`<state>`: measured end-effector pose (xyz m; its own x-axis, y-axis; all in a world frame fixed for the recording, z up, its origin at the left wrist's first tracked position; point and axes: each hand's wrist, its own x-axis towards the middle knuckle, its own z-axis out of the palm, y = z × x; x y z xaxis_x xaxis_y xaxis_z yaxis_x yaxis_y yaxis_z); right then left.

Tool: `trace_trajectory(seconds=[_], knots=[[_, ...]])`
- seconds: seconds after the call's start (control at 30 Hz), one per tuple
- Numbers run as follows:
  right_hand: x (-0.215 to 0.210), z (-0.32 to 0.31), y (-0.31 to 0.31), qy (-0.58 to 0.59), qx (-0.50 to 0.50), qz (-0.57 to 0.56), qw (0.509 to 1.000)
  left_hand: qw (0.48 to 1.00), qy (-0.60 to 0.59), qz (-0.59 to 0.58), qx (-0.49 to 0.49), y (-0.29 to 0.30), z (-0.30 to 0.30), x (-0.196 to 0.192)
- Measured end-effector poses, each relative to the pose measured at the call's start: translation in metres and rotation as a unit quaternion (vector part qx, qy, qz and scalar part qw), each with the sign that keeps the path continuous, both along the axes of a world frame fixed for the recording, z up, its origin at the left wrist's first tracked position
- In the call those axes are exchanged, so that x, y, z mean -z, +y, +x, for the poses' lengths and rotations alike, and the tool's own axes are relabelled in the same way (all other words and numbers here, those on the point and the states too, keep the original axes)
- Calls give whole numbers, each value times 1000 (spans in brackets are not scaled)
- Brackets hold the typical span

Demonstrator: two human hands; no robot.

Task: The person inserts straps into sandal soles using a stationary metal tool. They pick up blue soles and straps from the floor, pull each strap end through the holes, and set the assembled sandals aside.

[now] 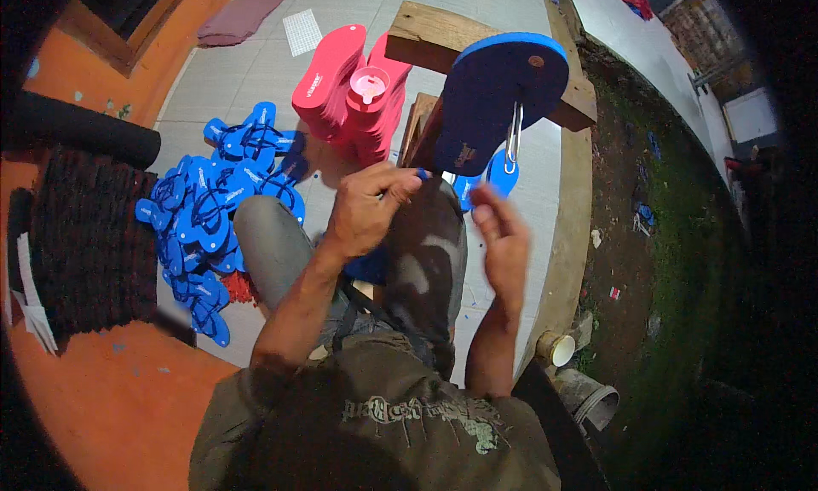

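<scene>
A flip-flop sole (503,99) with a dark underside and a bright blue edge sits tilted on a wooden stand (439,35) in front of me. A bent metal loop (515,137) hangs at its right side. My left hand (371,208) is closed in a pinch on a small blue piece (422,174) beside the sole's near end; its exact kind is unclear. My right hand (503,248) is slightly blurred below the sole, fingers apart, with nothing visible in it. Another blue sole (503,174) lies beneath the stand.
Many blue flip-flops (204,206) lie heaped on the tiles at left. Stacked red soles (332,74) stand behind, with a pink cup (370,86) on them. Dark stacked sheets (89,244) lean by the orange wall. A ledge (571,261) borders mossy ground at right.
</scene>
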<state>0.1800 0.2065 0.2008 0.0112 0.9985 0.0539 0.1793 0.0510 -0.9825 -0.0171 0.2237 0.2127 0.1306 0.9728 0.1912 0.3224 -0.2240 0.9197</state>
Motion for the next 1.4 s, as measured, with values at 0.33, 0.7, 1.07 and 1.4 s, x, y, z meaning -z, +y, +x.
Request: trace_trajectory(seconds=[0.33, 0.7, 1.07, 1.4], knots=[[-109, -4, 96, -70, 109, 314, 941, 929, 106, 340, 98, 26, 36, -75], [-110, 1, 107, -37, 3, 235, 971, 931, 210, 268, 133, 35, 32, -88], [-84, -5, 56, 65, 37, 202, 976, 975, 30, 204, 83, 73, 25, -109], [-102, -18, 44, -64, 114, 204, 970, 952, -20, 293, -87, 55, 58, -89]])
